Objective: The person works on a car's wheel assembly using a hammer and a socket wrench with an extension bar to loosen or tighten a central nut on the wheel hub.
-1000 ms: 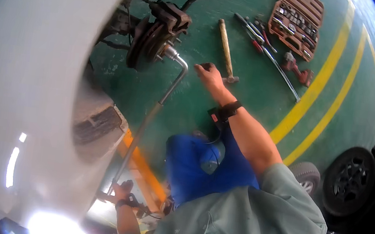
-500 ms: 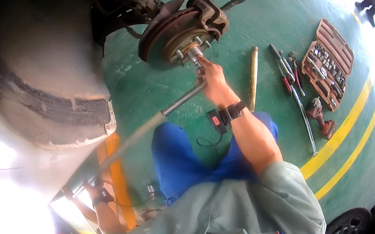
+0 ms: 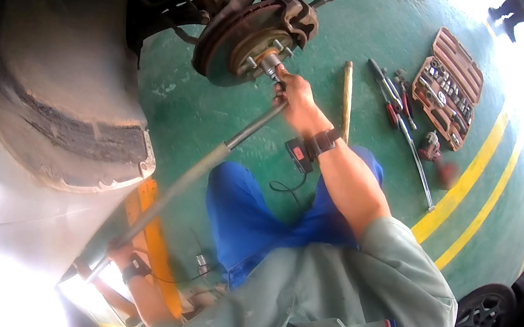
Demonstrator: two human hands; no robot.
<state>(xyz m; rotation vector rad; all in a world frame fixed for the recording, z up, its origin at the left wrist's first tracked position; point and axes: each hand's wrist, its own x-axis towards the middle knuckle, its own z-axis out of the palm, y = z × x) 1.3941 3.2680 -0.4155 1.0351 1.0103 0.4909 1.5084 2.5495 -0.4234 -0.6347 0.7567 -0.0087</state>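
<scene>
A long metal breaker bar [image 3: 250, 129], with a thicker pipe-like section [image 3: 184, 183] toward its lower end, slants from the wheel hub down to the lower left. At its upper end a silver socket [image 3: 270, 64] sits on the centre of the hub [image 3: 247, 54], among the wheel studs. My right hand [image 3: 296, 99] is closed around the bar's head, its thumb against the socket. Near the other end, beside the car body, my left hand [image 3: 122, 255] grips the pipe section; its fingers are partly blurred. Behind the hub are the brake disc [image 3: 222, 51] and caliper [image 3: 298, 16].
A white car body panel [image 3: 14, 211] fills the left side. To the right on the green floor lie a wooden handle [image 3: 347, 99], long wrenches [image 3: 416, 159], an open socket case [image 3: 451, 89] and a red power tool [image 3: 431, 148]. A yellow bar [image 3: 156, 248] stands near my left forearm.
The whole view has shifted slightly up and left. Both hands stay on the breaker bar, and the socket remains on the hub.
</scene>
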